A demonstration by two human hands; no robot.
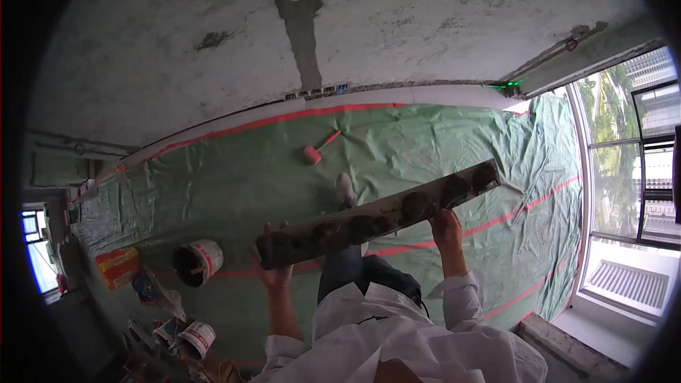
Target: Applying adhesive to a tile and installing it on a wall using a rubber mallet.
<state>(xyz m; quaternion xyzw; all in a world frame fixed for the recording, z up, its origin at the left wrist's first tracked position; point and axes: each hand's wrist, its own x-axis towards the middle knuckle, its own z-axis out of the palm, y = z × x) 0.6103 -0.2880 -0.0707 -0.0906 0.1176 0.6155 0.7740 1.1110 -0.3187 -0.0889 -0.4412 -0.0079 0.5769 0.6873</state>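
A long, narrow strip of tile (389,210), like a skirting tile, is held slantwise in front of me, its right end farther away. Several dark dabs of mortar (417,206) sit along its upward face. My left hand (274,273) supports the left end from beneath, with fingertips showing past the far edge. Right of the middle, my right hand (447,230) grips the near edge; its fingers under the strip are partly hidden. Beyond the strip, a mallet (312,154) with a reddish head and red-ended handle lies on the floor sheet.
Green plastic sheeting (234,177) with red tape seams covers the floor. A pale skirting row (369,97) lines the base of the grey wall (411,21). At left are a bucket (208,255), a yellow-orange bag (118,267) and a smaller bucket (197,339). Windows (617,142) stand at right.
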